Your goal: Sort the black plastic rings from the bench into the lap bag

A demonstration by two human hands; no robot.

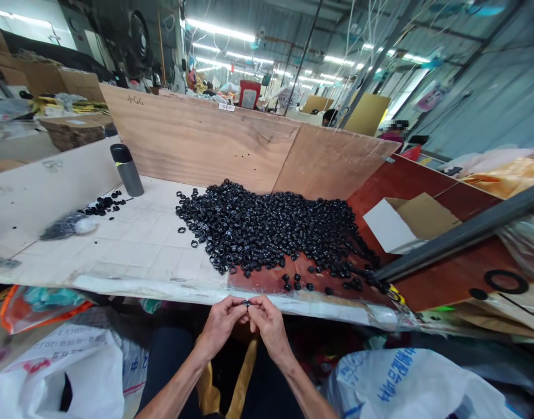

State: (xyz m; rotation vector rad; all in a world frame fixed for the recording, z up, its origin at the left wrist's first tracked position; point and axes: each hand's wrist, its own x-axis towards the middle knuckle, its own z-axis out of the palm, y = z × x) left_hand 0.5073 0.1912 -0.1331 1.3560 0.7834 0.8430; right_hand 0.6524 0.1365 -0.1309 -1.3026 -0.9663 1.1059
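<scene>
Where hands meet, ring heap beyond.

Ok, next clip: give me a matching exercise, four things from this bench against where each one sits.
Things:
1. big pile of black rings
2. grey bottle
3. open cardboard box
4. small black ring

Places:
A. pinched between the fingertips of the left hand and right hand
B. far right, on the red-brown surface
C. middle of the bench, against the plywood wall
D. standing upright, left of the pile

Pairs: 1-C, 2-D, 3-B, 4-A
</scene>
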